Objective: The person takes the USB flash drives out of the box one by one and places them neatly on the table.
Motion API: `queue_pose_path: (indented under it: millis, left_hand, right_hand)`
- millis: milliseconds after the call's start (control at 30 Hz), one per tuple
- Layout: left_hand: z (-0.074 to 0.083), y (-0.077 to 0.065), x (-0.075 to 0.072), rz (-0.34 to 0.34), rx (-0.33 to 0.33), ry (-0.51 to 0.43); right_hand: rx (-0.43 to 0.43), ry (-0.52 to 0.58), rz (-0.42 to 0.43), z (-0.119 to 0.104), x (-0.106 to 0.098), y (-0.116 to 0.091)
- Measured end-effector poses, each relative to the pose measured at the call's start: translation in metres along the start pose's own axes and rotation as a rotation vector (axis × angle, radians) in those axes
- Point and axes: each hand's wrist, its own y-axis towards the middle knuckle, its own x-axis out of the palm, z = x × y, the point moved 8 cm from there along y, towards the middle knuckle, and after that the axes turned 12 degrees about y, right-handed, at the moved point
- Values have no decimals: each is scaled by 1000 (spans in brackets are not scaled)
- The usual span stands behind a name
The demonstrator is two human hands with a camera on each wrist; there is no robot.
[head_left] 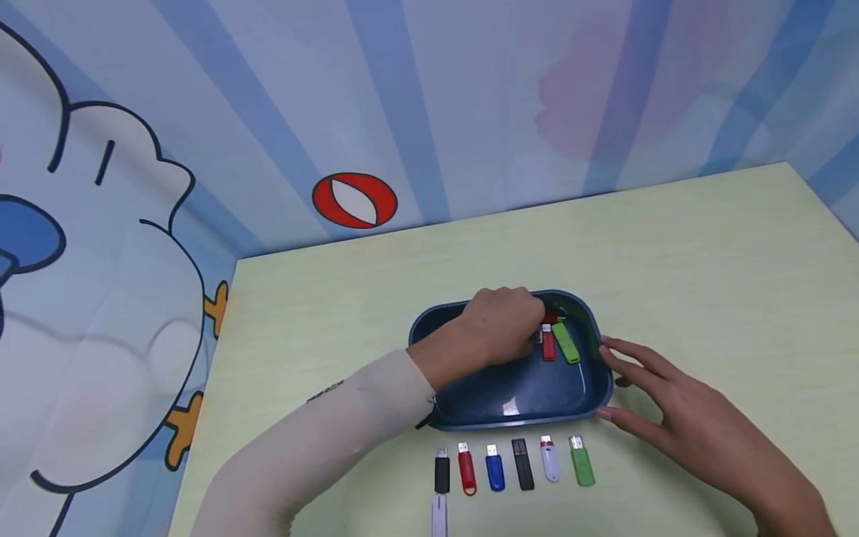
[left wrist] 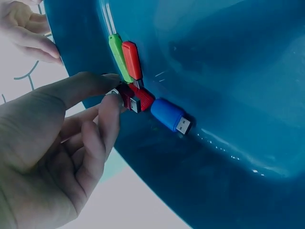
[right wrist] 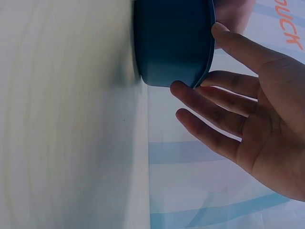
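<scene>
In the head view my left hand [head_left: 499, 324] reaches into a dark blue tray [head_left: 517, 426], its fingertips mostly hidden. The left wrist view shows its thumb and fingers pinching a dark red USB stick [left wrist: 127, 98] with metal parts, low by the tray wall. Close to it lie a green USB stick [head_left: 567, 343], a bright red USB stick [head_left: 549, 344] and a blue USB stick [left wrist: 167, 114]. My right hand [head_left: 678, 418] touches the tray's right end, thumb and fingers spread; in the right wrist view the fingertips meet the rim and outer wall.
In front of the tray, several USB sticks stand in a row, from a black one [head_left: 441, 475] to a green one [head_left: 581, 462]. A white stick [head_left: 439, 516] lies below the black one. The pale table [head_left: 705, 298] meets a printed wall [head_left: 470, 112] behind.
</scene>
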Motion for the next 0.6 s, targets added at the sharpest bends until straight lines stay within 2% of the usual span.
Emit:
queue_pose_path:
  millis: [300, 600]
  left_hand:
    - [0, -9, -8, 22, 45, -12]
    - [3, -17, -10, 16, 135, 47]
  right_hand:
    - [4, -7, 1, 1, 1, 1]
    - [-12, -28, 12, 0, 1, -1]
